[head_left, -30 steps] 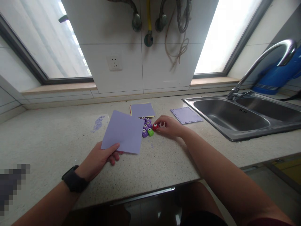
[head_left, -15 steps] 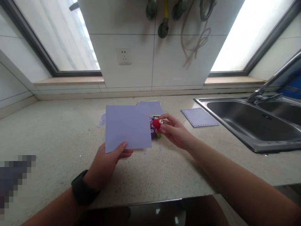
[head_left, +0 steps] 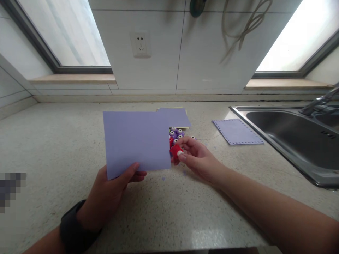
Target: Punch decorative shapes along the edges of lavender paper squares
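Hiding purple pieces [head_left: 176, 135] partly, lilac sheet [head_left: 137, 141] pinched in left fingers [head_left: 129, 173], red piece [head_left: 176, 151] in right fingers [head_left: 187, 158]

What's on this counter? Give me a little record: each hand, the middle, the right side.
Left hand: holds a plain purple sheet near its lower left corner
Right hand: fingers grip a small red eye-topped piece, probably a paper punch
Middle: purple eye-topped pieces, partly hidden
Right: dash-bordered purple sheet beside the steel sink

left grip [head_left: 112, 188], right grip [head_left: 198, 158], pinched
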The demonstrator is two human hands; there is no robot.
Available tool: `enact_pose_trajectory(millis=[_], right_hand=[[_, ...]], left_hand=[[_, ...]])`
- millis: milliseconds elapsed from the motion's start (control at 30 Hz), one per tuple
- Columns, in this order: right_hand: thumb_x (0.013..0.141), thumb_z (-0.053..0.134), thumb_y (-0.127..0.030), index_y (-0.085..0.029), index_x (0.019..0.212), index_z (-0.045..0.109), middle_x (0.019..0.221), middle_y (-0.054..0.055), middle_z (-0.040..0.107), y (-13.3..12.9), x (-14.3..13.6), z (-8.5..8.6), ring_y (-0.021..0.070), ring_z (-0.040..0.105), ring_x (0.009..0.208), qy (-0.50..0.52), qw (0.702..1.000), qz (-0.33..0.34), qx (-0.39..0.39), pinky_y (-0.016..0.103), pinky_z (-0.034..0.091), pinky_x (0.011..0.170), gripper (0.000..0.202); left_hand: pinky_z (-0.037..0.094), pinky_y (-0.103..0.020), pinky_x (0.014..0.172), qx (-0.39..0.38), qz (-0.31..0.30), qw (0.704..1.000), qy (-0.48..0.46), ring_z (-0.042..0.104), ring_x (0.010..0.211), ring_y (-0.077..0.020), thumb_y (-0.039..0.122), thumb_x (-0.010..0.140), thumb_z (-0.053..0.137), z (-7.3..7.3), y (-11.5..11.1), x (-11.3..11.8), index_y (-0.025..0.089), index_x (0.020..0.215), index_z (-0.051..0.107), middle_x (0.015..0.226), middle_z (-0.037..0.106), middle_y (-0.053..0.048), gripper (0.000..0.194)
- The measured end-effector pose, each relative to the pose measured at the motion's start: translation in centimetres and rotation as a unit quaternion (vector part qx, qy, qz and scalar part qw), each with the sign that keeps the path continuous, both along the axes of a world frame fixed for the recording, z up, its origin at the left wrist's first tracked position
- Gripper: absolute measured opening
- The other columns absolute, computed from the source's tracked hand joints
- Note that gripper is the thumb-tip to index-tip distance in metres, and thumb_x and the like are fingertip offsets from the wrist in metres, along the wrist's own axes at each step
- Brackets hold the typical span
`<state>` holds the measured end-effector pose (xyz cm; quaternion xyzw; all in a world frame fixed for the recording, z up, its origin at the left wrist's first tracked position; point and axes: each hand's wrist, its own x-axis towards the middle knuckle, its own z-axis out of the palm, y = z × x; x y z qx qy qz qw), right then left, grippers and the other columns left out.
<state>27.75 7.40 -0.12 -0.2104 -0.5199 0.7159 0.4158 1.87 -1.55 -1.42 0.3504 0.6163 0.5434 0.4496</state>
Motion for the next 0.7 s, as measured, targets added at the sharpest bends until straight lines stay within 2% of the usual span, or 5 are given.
enact_pose_trajectory(millis=[200,433,700], right_hand=[[0.084,0.089,-0.031,-0.024,0.104,0.063,0.092,0.0,0.073,0.0,0.1,-0.1,0.0136,0.072,0.081,-0.002,1.0,0.018,-0.01,0.032,0.059,0.082,0.033],[0.085,0.088,-0.027,-0.022,0.102,0.061,0.091,0.0,0.074,0.2,0.1,-0.1,0.0126,0.073,0.08,0.009,1.0,0.003,0.003,0.03,0.059,0.08,0.032],[0.086,0.087,-0.026,-0.021,0.102,0.062,0.093,0.0,0.073,0.0,0.0,0.0,0.0118,0.072,0.079,0.015,1.0,0.008,0.013,0.028,0.059,0.078,0.031]], left_hand=[[0.068,-0.038,0.066,0.001,0.006,1.0,0.005,0.079,0.068,-0.0289,0.036,0.072,0.091,0.4,-0.2,0.1,0.02,0.082,0.076,0.073,0.081,-0.008,0.024],[0.068,-0.033,0.072,-0.009,-0.013,1.0,-0.018,0.079,0.07,-0.0215,0.032,0.085,0.081,1.6,-0.4,0.7,0.021,0.085,0.073,0.073,0.081,0.0,0.013],[0.067,-0.029,0.068,0.002,-0.025,1.0,-0.002,0.079,0.067,-0.02,0.031,0.081,0.083,2.3,-0.3,1.2,0.02,0.079,0.074,0.069,0.081,0.0,0.015]])
